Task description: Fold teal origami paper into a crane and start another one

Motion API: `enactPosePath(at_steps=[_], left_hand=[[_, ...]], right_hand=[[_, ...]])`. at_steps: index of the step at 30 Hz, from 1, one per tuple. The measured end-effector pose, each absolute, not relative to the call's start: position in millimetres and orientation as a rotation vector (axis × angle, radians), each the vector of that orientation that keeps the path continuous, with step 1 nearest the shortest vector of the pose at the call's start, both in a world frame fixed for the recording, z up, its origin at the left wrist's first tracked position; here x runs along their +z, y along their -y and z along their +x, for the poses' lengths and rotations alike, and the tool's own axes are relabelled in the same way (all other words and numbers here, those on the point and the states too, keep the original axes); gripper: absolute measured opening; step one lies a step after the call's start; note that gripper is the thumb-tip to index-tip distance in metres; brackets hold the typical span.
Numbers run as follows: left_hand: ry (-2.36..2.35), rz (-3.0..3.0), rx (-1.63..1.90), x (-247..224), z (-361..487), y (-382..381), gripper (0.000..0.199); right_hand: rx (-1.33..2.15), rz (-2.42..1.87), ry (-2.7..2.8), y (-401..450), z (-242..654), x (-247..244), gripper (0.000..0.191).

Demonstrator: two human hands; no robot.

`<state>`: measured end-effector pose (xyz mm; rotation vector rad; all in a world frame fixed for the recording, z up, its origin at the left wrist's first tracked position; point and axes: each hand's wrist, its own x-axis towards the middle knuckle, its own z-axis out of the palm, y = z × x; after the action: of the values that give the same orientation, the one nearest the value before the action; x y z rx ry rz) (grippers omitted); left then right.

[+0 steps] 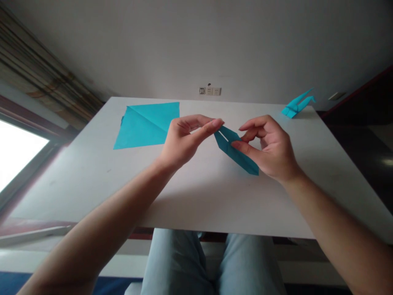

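Folded paper (236,155), probably layered, between fingers (211,128)

We seem to be in a room of a home: left of the white table (76,180) we see a striped curtain (39,61) and a bright window (18,151); behind the table, wall sockets (209,91) in a plain pale wall (196,41).

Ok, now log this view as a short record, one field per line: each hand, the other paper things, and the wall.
Left hand: pinching the far end of the folded paper
Right hand: thumb and fingers on its side edge
Flat sheet: blue, diagonal crease, on table, left
Paper bird: blue, far right corner
Wall: sockets beyond the table
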<state>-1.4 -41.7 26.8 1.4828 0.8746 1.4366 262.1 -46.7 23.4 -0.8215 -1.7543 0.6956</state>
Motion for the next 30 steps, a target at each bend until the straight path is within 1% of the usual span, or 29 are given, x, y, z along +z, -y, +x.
enactPosePath(at_steps=[3, 5, 8, 10, 11, 13, 15, 16, 18, 21, 23, 25, 30], left_hand=[[-0.837, 1.469, 1.502, 31, -4, 39, 0.043], [-0.866, 1.464, 1.578, 33, -6, 37, 0.047], [-0.945, 1.481, 1.554, 32, -7, 37, 0.067], [-0.914, 1.534, 1.378, 28, -4, 40, 0.078], [-0.873, 1.575, 1.269, 26, -2, 43, 0.078], [-0.803, 1.643, 1.089, 20, 5, 47, 0.067], [-0.784, 1.642, 1.030, 13, 11, 50, 0.055], [-0.786, 1.606, 1.040, 11, 13, 51, 0.053], [-0.800, 1.499, 1.092, 7, 15, 51, 0.057], [-0.835, 1.373, 1.175, 6, 14, 53, 0.075], [-0.845, 1.349, 1.213, 7, 13, 55, 0.083], [-0.813, 1.405, 1.233, 8, 14, 56, 0.082], [-0.722, 1.664, 1.278, 12, 14, 56, 0.064]], right_hand=[[0.703, -0.838, 1.776, 46, 263, 24, 0.036], [0.711, -0.847, 1.769, 45, 263, 22, 0.036], [0.783, -0.839, 1.687, 41, 261, 19, 0.034], [0.867, -0.839, 1.622, 40, 258, 18, 0.038], [0.906, -0.845, 1.598, 40, 257, 18, 0.043], [0.962, -0.861, 1.573, 40, 253, 16, 0.051], [0.996, -0.867, 1.559, 40, 251, 15, 0.055], [1.009, -0.865, 1.549, 40, 250, 14, 0.056], [1.030, -0.846, 1.519, 39, 249, 13, 0.056], [1.024, -0.829, 1.472, 37, 249, 12, 0.057], [1.000, -0.828, 1.448, 35, 249, 12, 0.058], [0.971, -0.831, 1.424, 33, 249, 12, 0.060], [0.976, -0.793, 1.351, 29, 249, 6, 0.064]])
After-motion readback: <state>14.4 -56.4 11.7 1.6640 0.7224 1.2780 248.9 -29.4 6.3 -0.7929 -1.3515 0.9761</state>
